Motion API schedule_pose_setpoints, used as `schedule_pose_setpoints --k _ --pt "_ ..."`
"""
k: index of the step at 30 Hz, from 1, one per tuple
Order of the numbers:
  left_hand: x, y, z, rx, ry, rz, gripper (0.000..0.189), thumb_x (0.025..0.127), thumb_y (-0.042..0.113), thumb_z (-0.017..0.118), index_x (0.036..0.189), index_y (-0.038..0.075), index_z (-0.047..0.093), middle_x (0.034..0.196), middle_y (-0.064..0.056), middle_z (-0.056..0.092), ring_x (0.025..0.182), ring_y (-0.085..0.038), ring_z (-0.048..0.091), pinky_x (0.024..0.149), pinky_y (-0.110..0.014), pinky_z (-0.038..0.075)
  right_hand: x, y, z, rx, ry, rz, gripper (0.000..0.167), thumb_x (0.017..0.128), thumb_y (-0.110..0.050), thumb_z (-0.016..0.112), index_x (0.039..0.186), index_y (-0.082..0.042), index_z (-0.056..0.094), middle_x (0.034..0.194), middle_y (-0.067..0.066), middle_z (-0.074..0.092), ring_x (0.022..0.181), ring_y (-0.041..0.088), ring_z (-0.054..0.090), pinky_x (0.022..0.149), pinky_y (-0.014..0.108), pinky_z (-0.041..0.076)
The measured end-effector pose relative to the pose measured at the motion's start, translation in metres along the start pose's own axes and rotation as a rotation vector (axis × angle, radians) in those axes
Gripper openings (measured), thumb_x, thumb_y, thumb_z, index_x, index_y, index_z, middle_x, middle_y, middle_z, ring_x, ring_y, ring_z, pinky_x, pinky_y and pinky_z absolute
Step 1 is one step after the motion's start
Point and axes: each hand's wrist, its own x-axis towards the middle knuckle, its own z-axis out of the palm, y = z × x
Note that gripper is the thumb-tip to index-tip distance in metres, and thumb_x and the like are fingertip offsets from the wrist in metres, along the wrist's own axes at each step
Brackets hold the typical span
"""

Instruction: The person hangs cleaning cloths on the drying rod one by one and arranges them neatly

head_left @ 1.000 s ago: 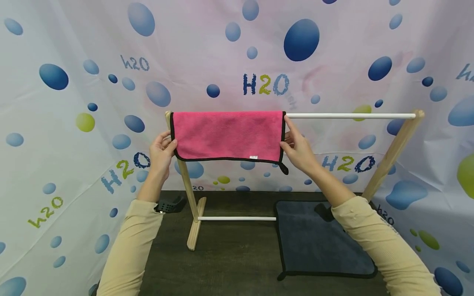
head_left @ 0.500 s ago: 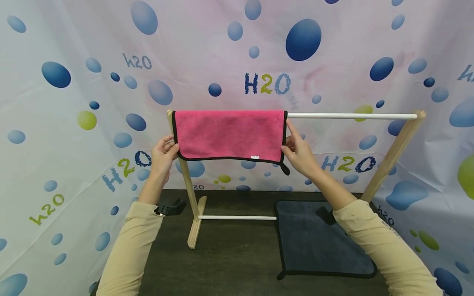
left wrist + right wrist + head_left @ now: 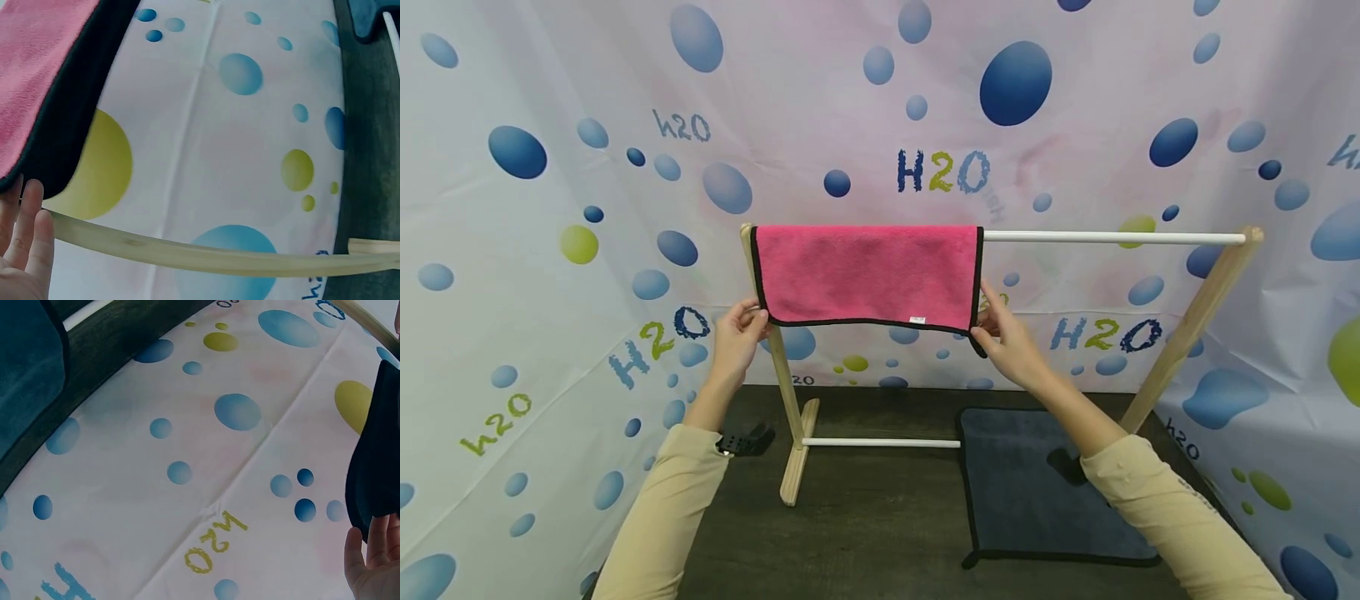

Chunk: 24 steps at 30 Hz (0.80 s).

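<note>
Head camera high, farthest back, facing forward and down, taking in left hand (image 3: 737, 343), right hand (image 3: 1011, 346) and pink cloth (image 3: 867, 275); left wrist camera close in, left hand at lower left edge, scene turned sideways; right wrist camera close in, right hand at lower right edge, scene slanted; 2 wrist views share wooden post (image 3: 187, 251), backdrop (image 3: 194, 137).

"What's written over there?"
"H2O (image 3: 942, 173), all over the bubble-patterned backdrop (image 3: 790, 100), some starting with a small h."
"And the white label (image 3: 917, 320) on the pink cloth (image 3: 868, 271)?"
"That's too small to read from here."
</note>
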Motion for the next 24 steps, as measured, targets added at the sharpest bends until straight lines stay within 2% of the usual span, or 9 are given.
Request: schedule_pose_setpoints --k 7,12,16,18,20,22,24 --pt "-0.005 -0.015 -0.004 0.023 -0.023 0.031 0.028 0.094 0.002 0.046 0.117 -0.014 0.046 0.076 0.019 0.061 0.069 0.003 0.06 0.068 -0.013 0.05 -0.013 0.01 0.004 -0.034 -0.031 -0.008 0.064 0.09 0.0 0.052 0.144 0.0 0.019 0.094 0.018 0.062 0.08 0.028 0.06 0.076 0.045 0.049" --pt "-0.01 -0.025 -0.009 0.026 -0.005 0.035 0.027 0.094 0.005 0.047 0.116 -0.011 0.048 0.079 0.02 0.062 0.071 0.002 0.061 0.069 -0.015 0.05 -0.021 0.017 0.006 -0.009 -0.045 0.005 0.063 0.09 -0.003 0.053 0.144 -0.002 0.021 0.09 0.016 0.062 0.077 0.023 0.059 0.08 0.048 0.049" --pt "-0.017 -0.029 -0.013 0.035 -0.001 0.026 0.03 0.095 0.007 0.045 0.119 -0.01 0.047 0.082 0.018 0.062 0.073 0.001 0.06 0.069 -0.013 0.048 -0.028 0.025 0.008 -0.006 -0.052 0.036 0.061 0.09 -0.003 0.054 0.143 -0.001 0.024 0.089 0.015 0.06 0.08 0.025 0.06 0.081 0.046 0.049" --pt "-0.021 -0.028 -0.013 0.037 0.006 0.04 0.03 0.094 0.005 0.046 0.119 -0.011 0.048 0.086 0.008 0.065 0.074 0.0 0.061 0.068 -0.013 0.048 -0.032 0.029 0.009 0.004 -0.058 0.05 0.06 0.09 -0.003 0.054 0.143 -0.001 0.024 0.09 0.015 0.06 0.081 0.026 0.06 0.079 0.042 0.05" --pt "-0.025 -0.026 -0.013 0.054 0.01 0.071 0.029 0.093 0.002 0.047 0.118 -0.013 0.049 0.091 -0.009 0.067 0.074 -0.001 0.061 0.067 -0.012 0.047 -0.036 0.033 0.011 0.014 -0.069 0.062 0.06 0.09 -0.003 0.053 0.143 0.0 0.024 0.093 0.016 0.061 0.083 0.026 0.06 0.076 0.036 0.051" --pt "-0.03 -0.024 -0.011 0.077 0.019 0.099 0.028 0.091 -0.002 0.049 0.116 -0.015 0.05 0.096 -0.026 0.063 0.074 -0.001 0.061 0.067 -0.012 0.047 -0.04 0.037 0.011 0.038 -0.075 0.078 0.06 0.091 -0.003 0.053 0.142 0.001 0.024 0.095 0.017 0.061 0.083 0.025 0.06 0.073 0.03 0.05" --pt "-0.034 -0.022 -0.009 0.114 0.023 0.114 0.027 0.09 -0.004 0.05 0.114 -0.016 0.05 0.102 -0.036 0.057 0.075 0.0 0.058 0.068 -0.01 0.046 -0.045 0.042 0.012 0.065 -0.083 0.096 0.06 0.091 -0.003 0.053 0.142 0.002 0.023 0.096 0.018 0.061 0.082 0.02 0.059 0.071 0.026 0.05"
